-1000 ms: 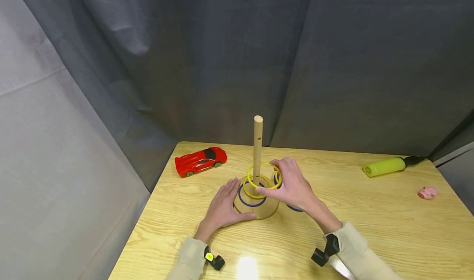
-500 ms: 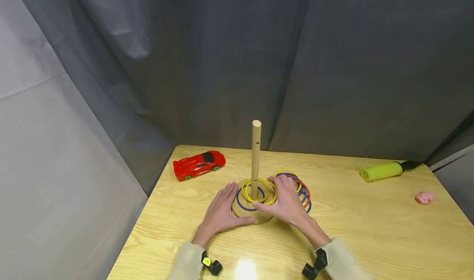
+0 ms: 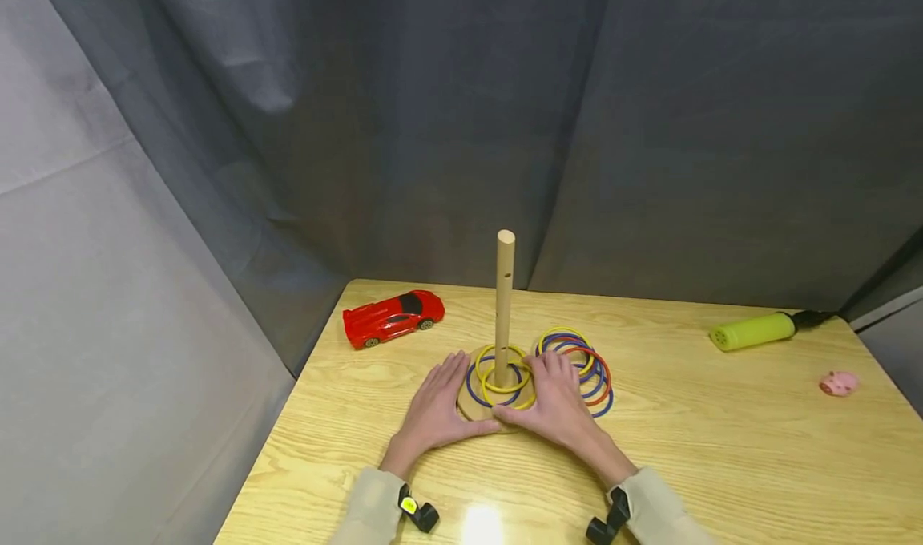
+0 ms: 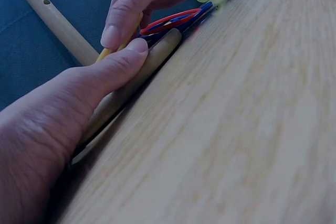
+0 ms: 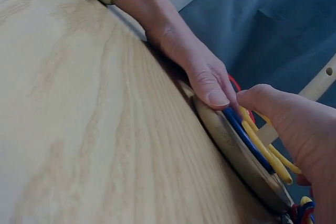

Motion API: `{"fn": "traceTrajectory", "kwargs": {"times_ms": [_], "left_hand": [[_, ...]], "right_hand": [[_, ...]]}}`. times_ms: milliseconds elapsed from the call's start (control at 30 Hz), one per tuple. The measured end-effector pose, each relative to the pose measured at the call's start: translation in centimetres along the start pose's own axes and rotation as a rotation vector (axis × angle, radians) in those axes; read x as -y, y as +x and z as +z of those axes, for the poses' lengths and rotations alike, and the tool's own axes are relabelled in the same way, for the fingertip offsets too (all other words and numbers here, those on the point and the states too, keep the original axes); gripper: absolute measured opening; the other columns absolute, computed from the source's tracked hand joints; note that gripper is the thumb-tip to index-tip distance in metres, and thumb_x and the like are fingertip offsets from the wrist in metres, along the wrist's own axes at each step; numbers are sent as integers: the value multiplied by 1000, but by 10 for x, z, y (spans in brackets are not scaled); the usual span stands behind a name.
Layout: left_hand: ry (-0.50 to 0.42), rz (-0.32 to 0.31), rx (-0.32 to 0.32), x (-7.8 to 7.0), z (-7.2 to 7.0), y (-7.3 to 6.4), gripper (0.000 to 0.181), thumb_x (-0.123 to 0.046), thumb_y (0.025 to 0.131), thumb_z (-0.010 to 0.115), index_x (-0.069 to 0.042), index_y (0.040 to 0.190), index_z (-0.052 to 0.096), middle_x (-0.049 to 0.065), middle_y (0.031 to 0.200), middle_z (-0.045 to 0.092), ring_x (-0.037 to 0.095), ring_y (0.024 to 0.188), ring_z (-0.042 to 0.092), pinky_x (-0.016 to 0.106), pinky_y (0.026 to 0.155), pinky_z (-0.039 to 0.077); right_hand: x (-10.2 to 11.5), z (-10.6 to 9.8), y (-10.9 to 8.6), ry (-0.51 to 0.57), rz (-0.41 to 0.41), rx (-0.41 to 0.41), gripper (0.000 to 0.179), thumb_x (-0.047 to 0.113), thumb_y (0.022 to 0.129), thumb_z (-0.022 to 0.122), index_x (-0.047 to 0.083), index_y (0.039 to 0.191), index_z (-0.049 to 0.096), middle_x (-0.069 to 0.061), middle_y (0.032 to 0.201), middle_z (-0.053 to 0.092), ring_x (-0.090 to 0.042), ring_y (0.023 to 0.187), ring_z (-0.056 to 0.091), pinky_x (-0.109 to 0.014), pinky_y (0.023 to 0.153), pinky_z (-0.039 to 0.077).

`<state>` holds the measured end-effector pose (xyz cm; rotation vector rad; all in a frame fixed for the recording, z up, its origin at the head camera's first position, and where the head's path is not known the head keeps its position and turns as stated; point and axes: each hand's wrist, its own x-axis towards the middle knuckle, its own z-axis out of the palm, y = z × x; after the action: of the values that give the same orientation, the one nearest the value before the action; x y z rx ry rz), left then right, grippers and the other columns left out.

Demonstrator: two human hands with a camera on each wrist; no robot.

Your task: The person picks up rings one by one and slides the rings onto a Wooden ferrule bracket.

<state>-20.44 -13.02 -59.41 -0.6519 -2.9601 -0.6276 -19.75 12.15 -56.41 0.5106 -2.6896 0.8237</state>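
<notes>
A wooden peg [image 3: 504, 304] stands upright on a round wooden base [image 3: 470, 409]. My left hand [image 3: 433, 409] holds this base at its left rim, fingers along the side and thumb across the front. On the base, around the peg, lie a blue ring [image 3: 469, 381] and a yellow ring [image 3: 477, 361]. My right hand [image 3: 558, 397] pinches another yellow ring [image 5: 268, 150] between thumb and fingers, low around the peg. Its lower edge overlaps the blue ring. In the left wrist view, the right thumb [image 4: 111, 36] nearly meets the left thumb [image 4: 137, 45] above the rim.
Blue, yellow and red rings [image 3: 608, 381] lie in an overlapping pile right of the base. A red toy car [image 3: 392, 319] stands at the back left. A green cylinder [image 3: 753, 332] with a black end and a pink pig toy [image 3: 839, 383] lie far right.
My right hand has lowered the yellow ring down the peg to the base and moved toward me, uncovering the ring pile. My left hand has stayed at the base.
</notes>
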Motion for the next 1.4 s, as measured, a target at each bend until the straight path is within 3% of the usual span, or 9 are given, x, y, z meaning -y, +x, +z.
{"fn": "traceTrajectory", "kwargs": {"times_ms": [333,533,733,1100,1400], "left_hand": [[12,1,12,1,1,1,135,-99,72,52,-11,168,19,5,175,20,22,162,14,42,131,17],[18,-5,8,2,-1,1,136,-100,70,52,-11,168,19,6,175,19,24,162,14,43,131,17],[6,-11,5,2,-2,1,137,-100,69,53,-12,168,19,5,175,20,23,162,14,43,131,17],[-1,-11,13,0,-1,1,137,-100,69,53,-12,168,19,5,175,19,23,162,13,43,131,17],[-12,-5,12,-1,-1,1,136,-99,70,54,-12,168,20,5,174,20,23,162,14,44,131,17]], "right_hand": [[0,-14,-18,47,3,-82,95,62,72,88,3,140,58,-15,128,55,-37,124,45,-59,100,38],[-14,-21,-34,54,-2,-159,90,49,70,92,0,138,58,-18,130,57,-38,122,49,-60,98,44],[-27,-23,-42,69,-18,-183,90,43,70,93,-3,139,57,-22,132,58,-41,123,52,-59,102,44],[-63,-31,-48,64,116,-241,100,37,69,95,-7,145,47,-30,142,47,-49,127,43,-67,98,39],[-82,-36,-45,50,234,-198,112,48,68,96,-7,150,42,-32,144,47,-53,130,42,-70,98,38]]}}
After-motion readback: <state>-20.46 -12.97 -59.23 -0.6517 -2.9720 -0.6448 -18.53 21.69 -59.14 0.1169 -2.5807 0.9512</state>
